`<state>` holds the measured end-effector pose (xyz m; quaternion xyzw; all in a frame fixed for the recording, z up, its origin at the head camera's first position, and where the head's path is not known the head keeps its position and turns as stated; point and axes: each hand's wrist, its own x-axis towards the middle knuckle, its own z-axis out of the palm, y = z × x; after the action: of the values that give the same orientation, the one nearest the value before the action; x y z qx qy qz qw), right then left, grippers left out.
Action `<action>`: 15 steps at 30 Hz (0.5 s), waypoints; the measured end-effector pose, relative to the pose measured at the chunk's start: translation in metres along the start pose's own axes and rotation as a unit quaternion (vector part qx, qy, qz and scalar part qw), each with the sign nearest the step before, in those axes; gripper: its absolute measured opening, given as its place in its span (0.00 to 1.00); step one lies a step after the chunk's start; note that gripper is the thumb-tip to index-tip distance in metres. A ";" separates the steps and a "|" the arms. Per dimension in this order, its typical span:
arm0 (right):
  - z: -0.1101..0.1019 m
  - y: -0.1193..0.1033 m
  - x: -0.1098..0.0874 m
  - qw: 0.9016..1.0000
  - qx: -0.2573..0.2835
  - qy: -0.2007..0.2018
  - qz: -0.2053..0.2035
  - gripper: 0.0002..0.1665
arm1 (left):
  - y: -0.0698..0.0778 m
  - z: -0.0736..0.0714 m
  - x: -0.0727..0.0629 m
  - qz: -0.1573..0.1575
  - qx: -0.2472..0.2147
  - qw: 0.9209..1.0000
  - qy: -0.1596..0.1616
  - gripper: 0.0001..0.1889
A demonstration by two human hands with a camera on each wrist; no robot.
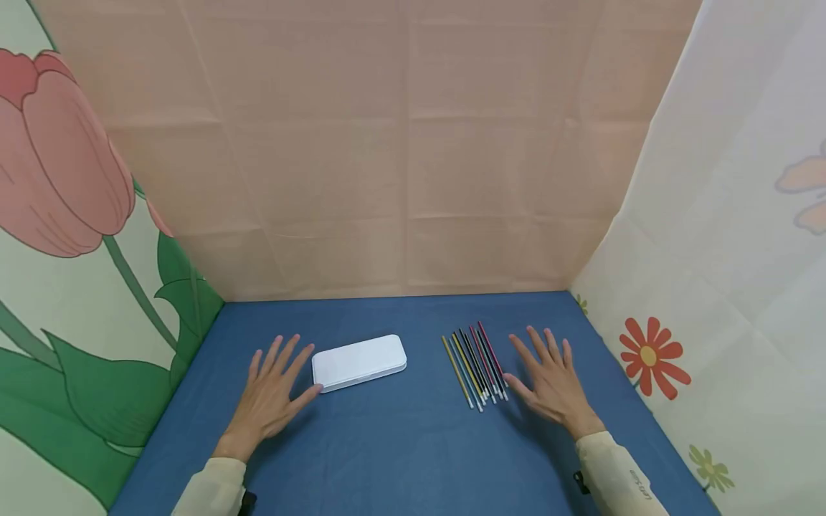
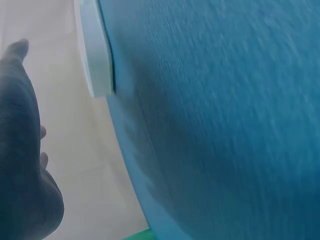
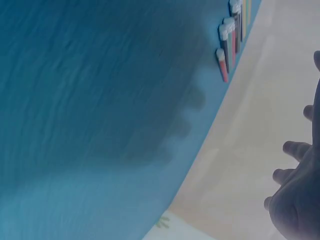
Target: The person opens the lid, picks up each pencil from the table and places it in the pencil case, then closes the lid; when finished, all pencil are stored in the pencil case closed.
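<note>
Two bare hands, both held above the blue cloth (image 1: 387, 459), fingers spread and fairly straight, nothing gripped in either. Left hand (image 1: 274, 394): palm down, thumb out toward the white case (image 1: 359, 362), which lies flat just to its right, slightly angled. From the head view the thumb tip overlaps the case's near corner; left wrist view shows them apart. Right hand (image 1: 551, 380): same pose, thumb pointing at a bunch of thin pencils (image 1: 476, 365) just to its left. Pencils lie side by side in a loose slanted row, pale ends toward the person, bodies yellow, dark and reddish; exact count hard to tell. Thumb tip overlaps the nearest ones from above, but right wrist view shows the hand raised clear. Case and pencils both sit between the hands, well apart from each other. Hand shadows fall on the cloth. Pale sleeves (image 1: 216, 487) on both forearms, small lettering on the right one. Beyond the hands, beige backdrop (image 1: 400, 158); tulip-print panel (image 1: 71, 158) left of the left hand, flower-print panel (image 1: 710, 287) right of the right.
</note>
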<state>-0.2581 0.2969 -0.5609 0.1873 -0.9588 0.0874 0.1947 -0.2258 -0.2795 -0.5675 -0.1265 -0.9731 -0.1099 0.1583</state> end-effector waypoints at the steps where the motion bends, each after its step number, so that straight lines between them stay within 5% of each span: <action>1: 0.001 -0.003 0.001 1.000 0.002 -0.002 -0.001 0.52 | 0.001 0.001 0.001 0.000 0.000 1.000 0.000 0.47; 15: 0.018 -0.049 0.026 0.998 0.039 -0.032 -0.035 0.51 | 0.012 0.012 0.008 0.001 -0.028 0.999 -0.021 0.48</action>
<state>-0.2676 0.2393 -0.5618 0.2313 -0.9533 0.1115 0.1592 -0.2333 -0.2632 -0.5739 -0.1345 -0.9725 -0.1342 0.1348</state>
